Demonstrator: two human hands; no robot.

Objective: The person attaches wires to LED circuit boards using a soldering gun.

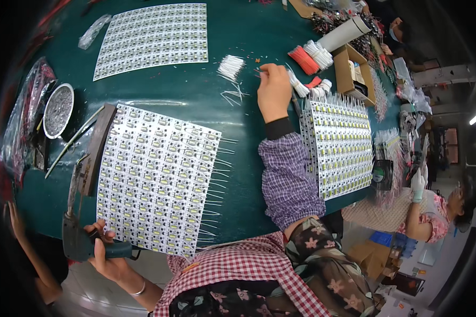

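My left hand (pixel 104 251) is wrapped round the dark green handle of a soldering gun (pixel 75 239), at the near left. The gun's tip points away from me, beside a dark bar (pixel 97 150). Against that bar leans a white LED circuit board panel (pixel 158 179), with thin wires sticking out along its right edge. Farther off, my right hand (pixel 274 95) reaches over the table with fingers pinched together; what they hold is too small to make out. Just left of it lie a pile of short white wires (pixel 230 67) and a few loose wires (pixel 232 96).
Wired panels (pixel 344 150) stand right of my forearm. Another panel (pixel 156 39) lies at the far left. A bowl of grey bits (pixel 58 112), red wire bundles (pixel 303 59), a cardboard box (pixel 366 84) and a white roll (pixel 344 34) surround the work. A co-worker (pixel 433 211) stands at right.
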